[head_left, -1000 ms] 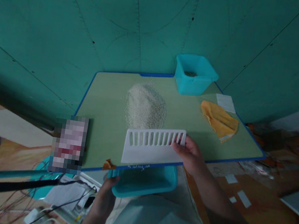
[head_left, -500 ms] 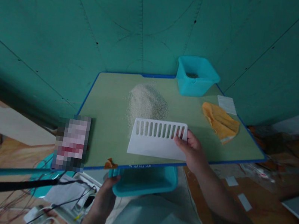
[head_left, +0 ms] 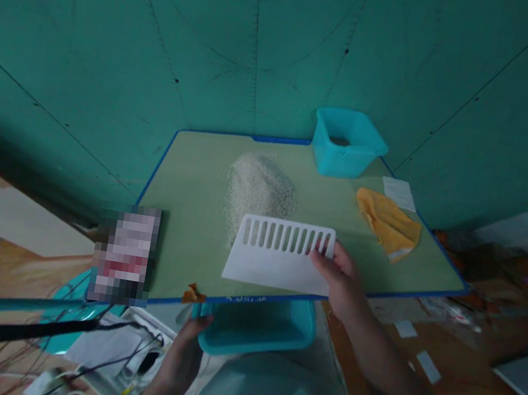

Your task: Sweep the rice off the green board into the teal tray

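Note:
My right hand (head_left: 345, 282) grips the right end of a white plastic scraper (head_left: 277, 270) with a row of slots along its far edge. The scraper is over the near part of the green table (head_left: 187, 192), covering the near side of a pile of pale grains (head_left: 261, 184), perhaps rice. Below the table's front edge, my left hand (head_left: 191, 343) is closed on the left end of a teal basin (head_left: 265, 348). The table edge hides part of that basin, and I cannot make out what is in it.
At the back right stands a turquoise bin (head_left: 344, 165) with something dark inside. An orange cloth (head_left: 385, 222) and a white paper (head_left: 399, 193) lie on the right. A blurred-out item (head_left: 127, 253) sits at the left edge. Cables (head_left: 20, 346) cover the floor at lower left.
The whole view has shifted a little, so the table and things on it appear slightly lower. Both hands keep their grips, and the scraper stays at nearly the same place over the table.

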The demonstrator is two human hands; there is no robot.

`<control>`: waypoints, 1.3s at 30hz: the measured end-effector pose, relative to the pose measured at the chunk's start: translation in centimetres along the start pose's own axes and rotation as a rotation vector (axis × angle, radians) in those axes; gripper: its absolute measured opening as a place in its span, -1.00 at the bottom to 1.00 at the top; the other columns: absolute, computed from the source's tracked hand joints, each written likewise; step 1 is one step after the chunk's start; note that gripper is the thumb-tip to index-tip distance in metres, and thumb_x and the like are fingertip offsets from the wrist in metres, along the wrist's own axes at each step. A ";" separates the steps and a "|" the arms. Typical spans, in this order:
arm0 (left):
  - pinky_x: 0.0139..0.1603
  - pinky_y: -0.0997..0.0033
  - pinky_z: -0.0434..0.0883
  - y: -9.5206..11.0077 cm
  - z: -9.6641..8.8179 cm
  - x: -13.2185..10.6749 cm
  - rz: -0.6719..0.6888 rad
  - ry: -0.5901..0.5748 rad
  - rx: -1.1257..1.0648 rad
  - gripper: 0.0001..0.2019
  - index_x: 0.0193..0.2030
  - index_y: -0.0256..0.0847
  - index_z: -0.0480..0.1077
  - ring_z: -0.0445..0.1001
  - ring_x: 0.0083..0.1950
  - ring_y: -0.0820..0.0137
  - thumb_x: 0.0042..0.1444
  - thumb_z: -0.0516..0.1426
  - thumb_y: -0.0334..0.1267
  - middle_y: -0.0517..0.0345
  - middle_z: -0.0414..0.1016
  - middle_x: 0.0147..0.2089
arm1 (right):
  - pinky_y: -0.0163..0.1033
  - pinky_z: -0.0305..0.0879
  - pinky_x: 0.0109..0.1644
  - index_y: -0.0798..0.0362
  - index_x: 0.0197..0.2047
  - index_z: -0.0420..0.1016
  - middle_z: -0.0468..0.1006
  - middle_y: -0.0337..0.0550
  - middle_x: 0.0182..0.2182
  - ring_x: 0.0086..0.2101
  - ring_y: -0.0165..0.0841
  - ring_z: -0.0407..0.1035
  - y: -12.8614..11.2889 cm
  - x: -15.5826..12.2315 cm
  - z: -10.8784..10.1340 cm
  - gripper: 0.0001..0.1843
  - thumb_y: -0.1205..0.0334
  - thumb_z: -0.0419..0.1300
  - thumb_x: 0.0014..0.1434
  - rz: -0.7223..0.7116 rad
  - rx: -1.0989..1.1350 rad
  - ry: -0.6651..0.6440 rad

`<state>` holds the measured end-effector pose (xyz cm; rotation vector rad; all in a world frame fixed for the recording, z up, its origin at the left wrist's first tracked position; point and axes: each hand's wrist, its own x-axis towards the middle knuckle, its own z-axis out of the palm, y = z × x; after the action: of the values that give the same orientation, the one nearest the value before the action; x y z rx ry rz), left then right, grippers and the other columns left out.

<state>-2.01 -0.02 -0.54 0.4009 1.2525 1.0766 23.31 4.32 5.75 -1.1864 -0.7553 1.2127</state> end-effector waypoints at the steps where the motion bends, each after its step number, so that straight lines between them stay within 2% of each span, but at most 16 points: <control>1: -0.01 0.05 0.41 0.1 0.1 0.0 -0.004 -0.013 -0.010 -0.81 -0.45 -0.11 0.55 0.48 -0.01 -0.07 -0.30 0.30 -0.19 0.13 0.65 -0.39 | -0.30 0.23 -0.35 -0.02 -0.25 0.47 0.52 -0.28 -0.44 -0.44 -0.39 0.34 0.1 0.0 0.1 -0.72 0.07 0.33 -0.04 0.010 -0.019 -0.014; 6: 0.04 0.07 0.39 0.0 0.3 0.1 -0.052 -0.112 -0.079 -0.74 -0.33 -0.10 0.57 0.47 0.04 -0.03 -0.27 0.30 -0.22 0.13 0.67 -0.32 | -0.31 0.20 -0.35 0.01 -0.30 0.45 0.50 -0.28 -0.44 -0.43 -0.40 0.33 0.0 0.4 0.6 -0.72 0.04 0.32 -0.04 0.044 -0.093 -0.043; 11: 0.16 0.10 0.30 -0.3 -0.1 0.3 -0.054 -0.139 -0.109 -0.73 -0.30 -0.09 0.59 0.38 0.15 0.01 -0.26 0.31 -0.22 0.15 0.66 -0.21 | -0.31 0.20 -0.35 0.02 -0.29 0.44 0.49 -0.26 -0.43 -0.42 -0.39 0.33 -0.1 0.3 0.6 -0.70 0.03 0.30 -0.04 0.064 -0.112 -0.106; 16: 0.16 0.04 0.28 -0.5 -0.3 0.4 -0.092 -0.144 -0.103 -0.72 -0.30 -0.09 0.60 0.39 0.13 -0.03 -0.27 0.32 -0.21 0.14 0.67 -0.25 | -0.30 0.20 -0.39 0.02 -0.27 0.44 0.47 -0.26 -0.45 -0.47 -0.40 0.31 -0.3 0.1 0.7 -0.71 0.04 0.28 -0.02 0.097 -0.122 -0.143; 21: 0.17 0.07 0.26 -0.6 -0.4 0.6 -0.058 -0.149 -0.106 -0.72 -0.26 -0.07 0.60 0.37 0.14 0.01 -0.21 0.29 -0.22 0.16 0.66 -0.17 | -0.30 0.20 -0.38 0.01 -0.28 0.45 0.47 -0.26 -0.45 -0.47 -0.39 0.31 -0.3 0.1 0.7 -0.74 0.05 0.28 -0.01 0.077 -0.140 -0.150; 27: 0.18 0.08 0.26 -0.4 -0.1 0.3 -0.100 -0.129 -0.143 -0.73 -0.30 -0.03 0.60 0.37 0.15 0.01 -0.25 0.32 -0.22 0.21 0.67 -0.32 | -0.32 0.18 -0.39 0.00 -0.28 0.45 0.47 -0.28 -0.46 -0.48 -0.42 0.29 0.0 0.2 0.5 -0.73 0.04 0.30 -0.02 0.101 -0.077 -0.172; 31: 0.19 0.06 0.24 -0.5 -0.1 0.3 -0.072 -0.081 -0.125 -0.68 -0.28 0.00 0.60 0.38 0.13 0.01 -0.30 0.34 -0.21 0.24 0.67 -0.27 | -0.33 0.17 -0.39 0.00 -0.29 0.47 0.47 -0.29 -0.46 -0.48 -0.43 0.28 -0.1 0.2 0.6 -0.75 0.07 0.30 -0.03 0.092 -0.067 -0.168; 34: 0.17 0.02 0.27 -0.5 -0.1 0.3 -0.086 -0.091 -0.106 -0.68 -0.26 -0.03 0.60 0.39 0.12 -0.02 -0.28 0.33 -0.19 0.19 0.67 -0.26 | -0.32 0.17 -0.38 0.01 -0.30 0.47 0.47 -0.29 -0.47 -0.48 -0.42 0.28 -0.3 0.2 0.6 -0.76 0.08 0.30 -0.02 0.095 -0.071 -0.178; 39: 0.17 0.08 0.28 -0.3 0.0 0.3 -0.083 -0.100 -0.118 -0.73 -0.32 -0.03 0.61 0.40 0.12 0.01 -0.28 0.33 -0.20 0.20 0.67 -0.27 | -0.32 0.18 -0.37 0.02 -0.30 0.46 0.47 -0.28 -0.47 -0.48 -0.41 0.29 -0.3 0.1 0.5 -0.76 0.07 0.30 -0.02 0.086 -0.087 -0.178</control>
<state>-1.89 0.12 -0.97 0.3066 1.1017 1.0417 22.99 4.62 6.17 -1.2027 -0.9052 1.3819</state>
